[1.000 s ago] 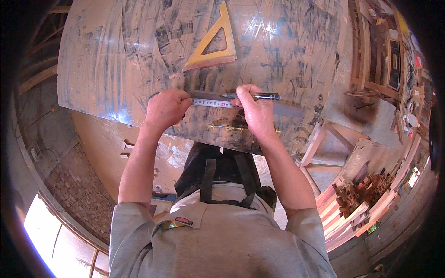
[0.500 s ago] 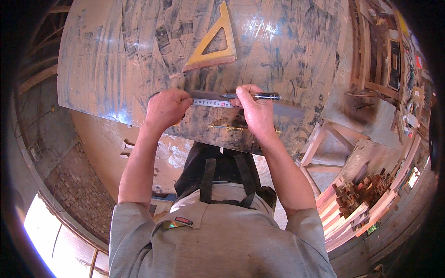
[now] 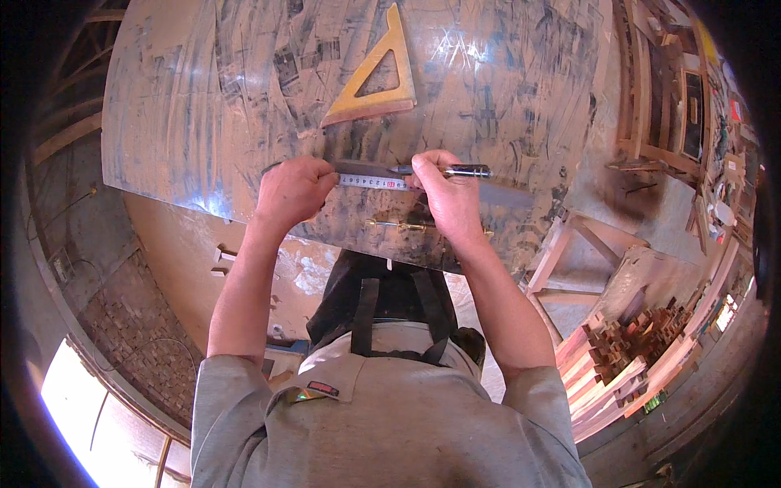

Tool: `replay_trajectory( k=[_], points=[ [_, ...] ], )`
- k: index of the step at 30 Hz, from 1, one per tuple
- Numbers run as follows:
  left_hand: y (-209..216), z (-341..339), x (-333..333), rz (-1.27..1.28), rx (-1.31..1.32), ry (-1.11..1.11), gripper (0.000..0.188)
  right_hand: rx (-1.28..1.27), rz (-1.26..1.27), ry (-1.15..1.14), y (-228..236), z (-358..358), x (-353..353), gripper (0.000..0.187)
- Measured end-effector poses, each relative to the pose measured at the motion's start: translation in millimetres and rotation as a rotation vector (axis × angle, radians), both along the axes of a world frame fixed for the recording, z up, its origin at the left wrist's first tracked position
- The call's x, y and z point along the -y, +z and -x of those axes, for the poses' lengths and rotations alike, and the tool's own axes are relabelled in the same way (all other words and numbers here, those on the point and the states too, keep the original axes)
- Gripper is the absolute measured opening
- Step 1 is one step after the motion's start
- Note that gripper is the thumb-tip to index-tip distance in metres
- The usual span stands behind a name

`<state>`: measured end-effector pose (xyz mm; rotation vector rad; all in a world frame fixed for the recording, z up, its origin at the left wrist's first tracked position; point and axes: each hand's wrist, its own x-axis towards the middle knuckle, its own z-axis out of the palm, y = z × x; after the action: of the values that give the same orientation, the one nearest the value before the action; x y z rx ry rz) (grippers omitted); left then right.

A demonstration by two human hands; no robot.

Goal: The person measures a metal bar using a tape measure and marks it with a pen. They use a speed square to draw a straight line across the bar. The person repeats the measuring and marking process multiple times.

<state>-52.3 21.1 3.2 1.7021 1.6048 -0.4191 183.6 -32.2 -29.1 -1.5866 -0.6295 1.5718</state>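
Note:
My left hand [image 3: 294, 189] is closed on one end of a white tape measure [image 3: 370, 181], its fist resting on the table. The tape's blade runs straight across to my right hand [image 3: 449, 193]. Between that hand's thumb and fingers is a dark pen [image 3: 468, 171], lying nearly level with its tip toward the left, just above the blade. Beneath the tape and both hands lies a dark flat strip [image 3: 506, 195], partly covered. Closer to me sits a thin brass-coloured rod-like piece [image 3: 399, 224]; my right wrist hides part of it.
A yellow triangular square [image 3: 358, 106] with a reddish edge lies farther off on the scuffed table [image 3: 203, 106]. Right of the table stand a wooden frame [image 3: 557, 252] and stacked cut lumber [image 3: 626, 358]. Wooden racks [image 3: 643, 89] line the far right.
The pen and my right fingers have shifted very slightly; the pen tip sits a touch farther right. My left hand and the tape hold their place.

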Motion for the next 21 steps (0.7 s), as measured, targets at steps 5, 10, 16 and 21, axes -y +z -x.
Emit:
replay_trajectory(
  k=[5,10,16,21],
  points=[
    [-2.3,0.0,-0.1,0.006,-0.016,-0.008,0.023,0.011,0.012,0.004,-1.7,-0.2,-0.4,0.021],
    [-1.3,0.7,-0.3,0.006,-0.005,-0.006,0.024,0.038,0.045,0.007,2.9,0.5,-1.9,0.02],
    [-4.4,3.1,2.0,-0.017,0.0,-0.009,0.025,0.133,0.038,0.088,3.2,0.8,-1.6,0.019],
    [-1.5,-0.9,0.1,0.001,-0.017,-0.001,0.024,0.206,-0.016,0.106,1.5,2.5,0.2,0.019]
  ],
)
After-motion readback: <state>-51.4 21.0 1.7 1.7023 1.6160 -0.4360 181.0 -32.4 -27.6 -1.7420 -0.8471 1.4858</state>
